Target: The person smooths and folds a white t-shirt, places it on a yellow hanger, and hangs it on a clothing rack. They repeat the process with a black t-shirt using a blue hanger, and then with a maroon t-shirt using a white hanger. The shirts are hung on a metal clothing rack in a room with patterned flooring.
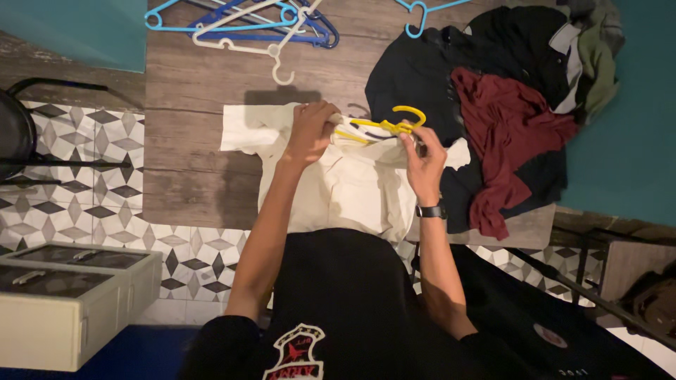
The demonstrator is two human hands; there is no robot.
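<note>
Table [197, 91]: wood-grain top, runs across the upper half of my view; everything I handle lies on it.
Floor [84, 204]: black-and-white patterned tiles, visible left of the table and below its edge.
Clothes pile [514, 105]: dark garments heaped at the table's right end, a maroon one on top, a grey-green one at the far corner. It touches the shirt's right sleeve.
Box [70, 302]: cream case with two dark lid panels, on the floor at lower left, well apart from my hands.
Shirt [345, 190]: white, short-sleeved, spread flat on the table straight ahead of me, collar end away from me, hem hanging over the near edge.
Spare hangers [246, 21]: blue and white, loose at the far edge of the table, beyond the shirt.
Yellow hanger [394, 125]: at the shirt's collar, hook up and clear of the cloth, arms partly inside the neck opening.
Left hand [310, 130]: closed, pinching the collar fabric at the hanger's left end.
Right hand [421, 160]: fingers closed on the hanger just below its hook; black watch on that wrist.
</note>
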